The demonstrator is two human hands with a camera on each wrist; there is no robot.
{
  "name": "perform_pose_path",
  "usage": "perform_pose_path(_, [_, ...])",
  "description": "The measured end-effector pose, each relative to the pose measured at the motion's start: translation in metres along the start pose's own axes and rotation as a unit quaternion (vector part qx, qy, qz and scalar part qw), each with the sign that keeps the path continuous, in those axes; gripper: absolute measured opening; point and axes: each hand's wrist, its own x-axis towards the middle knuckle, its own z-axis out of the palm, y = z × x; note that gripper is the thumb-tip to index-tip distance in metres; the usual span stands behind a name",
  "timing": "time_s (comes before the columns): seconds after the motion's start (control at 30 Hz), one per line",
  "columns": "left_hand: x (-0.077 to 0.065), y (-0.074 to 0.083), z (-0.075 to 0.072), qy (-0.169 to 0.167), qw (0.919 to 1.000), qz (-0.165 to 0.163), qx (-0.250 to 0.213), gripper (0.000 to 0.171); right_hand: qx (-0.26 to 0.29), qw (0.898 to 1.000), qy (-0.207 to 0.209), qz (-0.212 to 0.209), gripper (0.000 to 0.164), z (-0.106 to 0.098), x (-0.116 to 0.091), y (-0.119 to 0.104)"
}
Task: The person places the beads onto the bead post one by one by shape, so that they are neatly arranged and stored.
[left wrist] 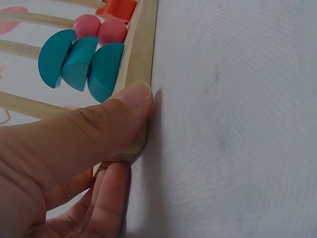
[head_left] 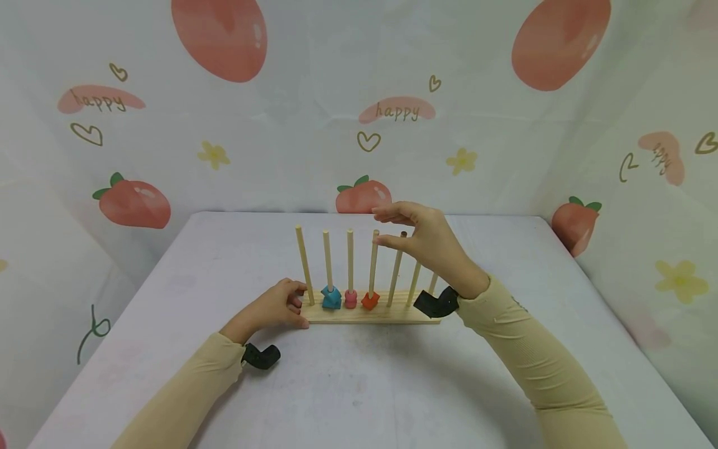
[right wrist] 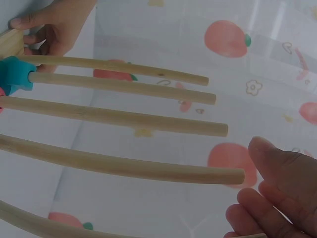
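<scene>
A wooden board (head_left: 370, 317) with several upright pegs stands on the table. My left hand (head_left: 277, 305) grips its left end, the thumb (left wrist: 133, 94) along the front edge and the fingers round the end. Teal half-round beads (left wrist: 79, 64) are stacked on one peg, pink round beads (left wrist: 101, 29) on the peg beside it, and an orange-red bead (head_left: 370, 301) on the one after. Near the top of the orange bead's peg (right wrist: 148, 166), my right hand (head_left: 429, 240) is raised, thumb and fingers apart with nothing between them.
The leftmost peg (head_left: 305, 265) carries no bead; the right-hand pegs are partly hidden behind my right hand and wrist. A white cloth (head_left: 348, 386) covers the table. Behind it hangs a printed curtain (head_left: 314, 81). Black wrist mounts (head_left: 262, 357) sit on both arms.
</scene>
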Motion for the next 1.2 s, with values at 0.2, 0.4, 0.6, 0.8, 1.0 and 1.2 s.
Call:
perform_pose_path(0.2, [0.000,0.000,0.000,0.000,1.0000,-0.003,-0.001,0.079,-0.001,1.000,0.002,-0.002,0.040,0.000,0.000,0.001])
perform_pose_path(0.4, [0.000,-0.001,0.000,-0.001,1.0000,-0.004,-0.007,0.080,0.014,1.000,0.014,-0.014,0.037,0.000,-0.001,0.002])
perform_pose_path(0.6, [0.001,-0.001,0.000,0.000,1.0000,-0.002,-0.003,0.080,0.066,0.996,0.029,-0.051,0.034,-0.002,-0.004,0.006])
perform_pose_path(0.8, [0.001,-0.002,0.000,-0.002,1.0000,-0.004,-0.007,0.081,0.082,0.991,0.046,-0.098,0.044,-0.010,-0.011,0.011])
perform_pose_path(1.0, [0.002,-0.004,0.000,-0.002,1.0000,-0.002,-0.009,0.081,0.096,0.983,0.080,-0.136,0.054,-0.023,-0.022,0.018])
perform_pose_path(1.2, [0.003,-0.005,0.001,-0.002,1.0000,-0.002,-0.007,0.082,0.106,0.979,0.120,-0.127,0.056,-0.040,-0.038,0.035])
